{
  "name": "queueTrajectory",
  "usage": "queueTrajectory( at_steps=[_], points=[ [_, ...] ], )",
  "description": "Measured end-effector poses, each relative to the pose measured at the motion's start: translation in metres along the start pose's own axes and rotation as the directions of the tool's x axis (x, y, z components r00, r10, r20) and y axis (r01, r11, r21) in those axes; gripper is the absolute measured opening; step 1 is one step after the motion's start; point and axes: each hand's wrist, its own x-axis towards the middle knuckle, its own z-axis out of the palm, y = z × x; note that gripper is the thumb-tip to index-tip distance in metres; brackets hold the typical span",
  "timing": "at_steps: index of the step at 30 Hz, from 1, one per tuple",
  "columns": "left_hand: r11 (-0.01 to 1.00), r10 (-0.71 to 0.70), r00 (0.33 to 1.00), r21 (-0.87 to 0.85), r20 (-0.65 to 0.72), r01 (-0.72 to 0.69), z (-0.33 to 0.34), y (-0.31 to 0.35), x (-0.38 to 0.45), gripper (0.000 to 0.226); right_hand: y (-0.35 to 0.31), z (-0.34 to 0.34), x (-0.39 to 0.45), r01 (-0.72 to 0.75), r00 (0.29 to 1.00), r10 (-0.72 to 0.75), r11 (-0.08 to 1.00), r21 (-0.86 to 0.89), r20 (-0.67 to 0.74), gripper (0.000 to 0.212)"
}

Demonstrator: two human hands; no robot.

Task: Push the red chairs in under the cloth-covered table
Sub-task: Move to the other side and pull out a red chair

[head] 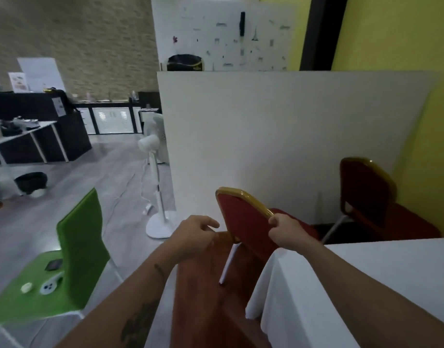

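A red chair (243, 217) with a gold-framed back stands at the left end of the white cloth-covered table (391, 277). My right hand (287, 231) grips the right top edge of its backrest. Just left of the backrest, my left hand (196, 234) hovers with fingers loosely curled and apart, holding nothing. A second red chair (366, 194) stands farther right at the table's far side, close to the yellow wall. The seat of the near chair is mostly hidden behind its back and the cloth.
A white partition (278, 136) stands right behind both chairs. A white pedestal fan (155, 187) and its cable are on the floor to the left. A green chair (78, 249) with small items on its seat stands at lower left. A brown panel (203, 297) lies below the hands.
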Motion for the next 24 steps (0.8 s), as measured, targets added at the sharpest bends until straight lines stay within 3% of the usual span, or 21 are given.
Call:
queueTrajectory(
  at_steps=[4, 11, 15, 19, 24],
  points=[
    [0.999, 0.032, 0.994, -0.04, 0.108, -0.027, -0.02, -0.017, 0.064, 0.03, -0.014, 0.013, 0.042, -0.102, 0.995, 0.101, 0.991, -0.084, -0.017, 0.037],
    [0.999, 0.026, 0.984, -0.034, 0.174, -0.021, -0.026, -0.03, 0.164, 0.032, -0.01, 0.029, 0.097, -0.317, 0.948, 0.313, 0.929, -0.192, -0.051, 0.065],
    [1.0, -0.014, 0.993, -0.007, 0.118, 0.015, -0.019, -0.017, 0.213, 0.018, -0.028, 0.033, 0.127, -0.359, 0.933, 0.35, 0.909, -0.212, -0.08, 0.085],
    [0.994, -0.094, 0.993, -0.04, 0.078, 0.098, -0.005, -0.01, 0.26, 0.049, -0.025, 0.042, 0.171, -0.353, 0.936, 0.343, 0.913, -0.206, -0.083, 0.081],
    [0.96, -0.252, 0.962, -0.098, 0.101, 0.262, 0.026, -0.019, 0.327, 0.047, -0.01, 0.055, 0.203, -0.396, 0.917, 0.396, 0.888, -0.232, -0.05, 0.07]
  ],
)
